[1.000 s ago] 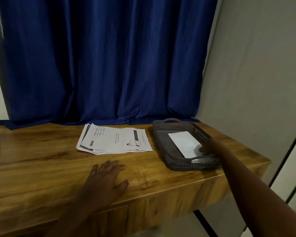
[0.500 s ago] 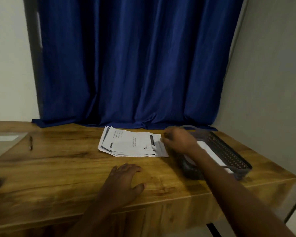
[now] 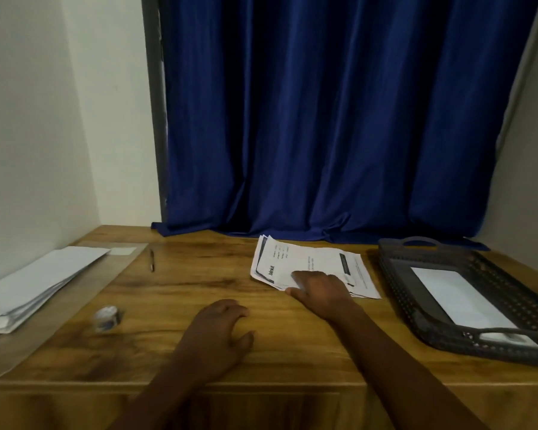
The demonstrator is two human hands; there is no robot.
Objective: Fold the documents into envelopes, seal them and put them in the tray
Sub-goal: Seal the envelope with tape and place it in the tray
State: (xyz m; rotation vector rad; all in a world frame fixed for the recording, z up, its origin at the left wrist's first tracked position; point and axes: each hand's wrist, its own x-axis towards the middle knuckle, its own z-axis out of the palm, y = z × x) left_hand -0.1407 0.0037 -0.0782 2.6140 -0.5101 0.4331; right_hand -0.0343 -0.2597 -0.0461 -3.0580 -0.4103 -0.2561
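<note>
We see bare desk (image 3: 199,283) between the papers (image 3: 311,265) and envelopes (image 3: 38,280), interrupted only by a pen (image 3: 152,260) and a small blurred object (image 3: 106,318).

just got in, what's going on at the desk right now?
A person is stuffing documents into envelopes. One white envelope already lies in the dark tray on the right. The right hand rests on the stack of printed documents mid-desk, no clear grip on a sheet yet. The left hand lies flat on the wooden desk, holding nothing. Spare envelopes sit far left.
</note>
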